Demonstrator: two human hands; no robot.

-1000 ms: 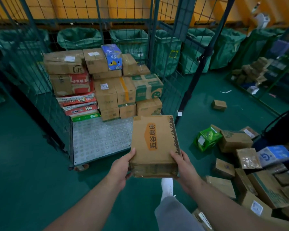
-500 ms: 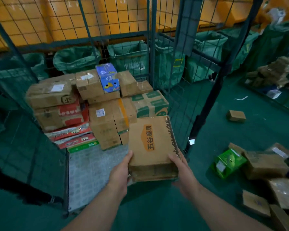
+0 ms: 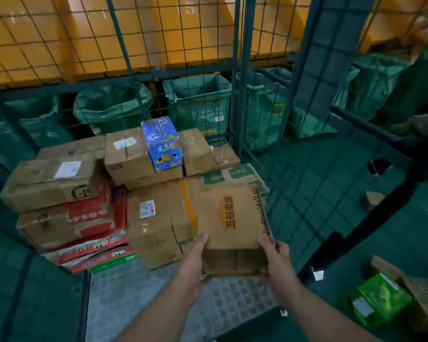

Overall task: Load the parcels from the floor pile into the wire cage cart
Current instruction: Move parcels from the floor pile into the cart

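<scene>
Cardboard, brown and scuffed, is what both hands are clamped on. We hold the parcel (image 3: 232,218) by its near end, the left hand (image 3: 193,265) at one corner and the right hand (image 3: 277,265) at the other. The thumbs lie on the upper face, and the fingers curl underneath.

An orange badge (image 3: 229,212) on the parcel reads 五谷磨房. The parcel hangs over the deck of the wire cage cart (image 3: 134,297), tilted away from us, just before the stacked cartons (image 3: 148,230). A white shipping label (image 3: 147,209) there is too small to read. The print on the blue carton (image 3: 162,144) and the red-printed box (image 3: 92,215) is blurred.

Compared with half a second earlier, the parcel sits farther in over the deck and nearer the stack. The grip is unchanged.
</scene>
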